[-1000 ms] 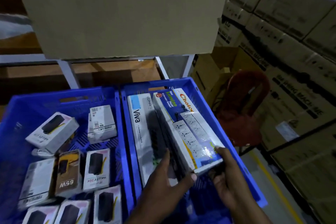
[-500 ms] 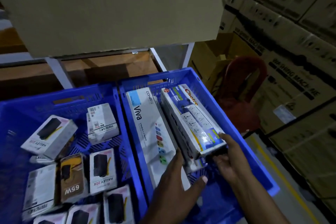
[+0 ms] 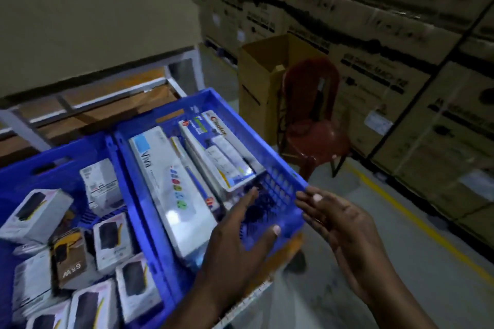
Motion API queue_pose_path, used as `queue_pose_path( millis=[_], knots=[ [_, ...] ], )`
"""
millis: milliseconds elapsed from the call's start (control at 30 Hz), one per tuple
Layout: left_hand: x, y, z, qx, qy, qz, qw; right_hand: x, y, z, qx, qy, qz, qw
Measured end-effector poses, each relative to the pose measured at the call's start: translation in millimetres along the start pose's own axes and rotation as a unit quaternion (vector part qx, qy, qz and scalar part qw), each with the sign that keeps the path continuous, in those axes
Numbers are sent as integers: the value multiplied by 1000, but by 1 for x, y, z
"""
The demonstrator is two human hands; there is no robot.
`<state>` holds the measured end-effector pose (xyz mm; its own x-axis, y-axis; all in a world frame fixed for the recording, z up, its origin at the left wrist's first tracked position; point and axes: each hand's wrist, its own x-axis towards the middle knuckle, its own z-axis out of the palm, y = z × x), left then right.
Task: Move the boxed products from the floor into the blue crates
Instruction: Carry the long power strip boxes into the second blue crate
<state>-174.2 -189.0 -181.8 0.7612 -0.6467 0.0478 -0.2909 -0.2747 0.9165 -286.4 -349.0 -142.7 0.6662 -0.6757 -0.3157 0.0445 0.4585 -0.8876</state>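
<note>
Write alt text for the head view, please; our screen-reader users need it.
Two open, empty hands, left and right, hover over the near end of a blue crate holding long power-strip boxes. A second blue crate to the left holds small charger boxes; a red chair stands beyond.

Two crates are showing bright blue: the left crate (image 3: 66,152) and the right crate (image 3: 278,211), its wall patterned with a grid of small openings. The Viva box (image 3: 171,189) is showing white with a pale blue corner patch and a row of small multicoloured dots. The Choice box (image 3: 222,152) is showing white with blue, green and red-orange lettering. The small boxes (image 3: 112,240) are showing white with black pictures and yellow streaks. The chair (image 3: 315,125) is showing dark red. The cartons (image 3: 401,35) are showing brown with black print. A yellow line (image 3: 427,224) is crossing the grey floor (image 3: 417,270).
</note>
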Motion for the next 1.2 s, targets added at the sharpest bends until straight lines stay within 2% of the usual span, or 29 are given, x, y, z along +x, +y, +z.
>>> queue_pose_path(
  millis=[133,267,433,567,633,800,933,1200],
  knots=[
    [-38,33,63,-13,-69,25,997,-45,2,-90,-72,65,-44,994],
    [-76,37,137,52,-165,36,984,-93,21,-205,-233,94,-80,965],
    [-117,28,230,112,-268,7,957,-165,56,-340,-409,139,-43,901],
    [-146,25,307,170,-374,12,912,-233,89,-435,-469,179,24,865],
    [-161,26,344,191,-424,21,885,-266,106,-471,-457,229,55,858],
    [-183,32,436,216,-536,49,815,-329,139,-526,-345,386,100,850],
    [-193,49,533,228,-602,78,761,-366,163,-568,-252,494,151,819],
    [-212,80,728,239,-679,88,689,-416,186,-664,-163,588,241,755]
  ],
)
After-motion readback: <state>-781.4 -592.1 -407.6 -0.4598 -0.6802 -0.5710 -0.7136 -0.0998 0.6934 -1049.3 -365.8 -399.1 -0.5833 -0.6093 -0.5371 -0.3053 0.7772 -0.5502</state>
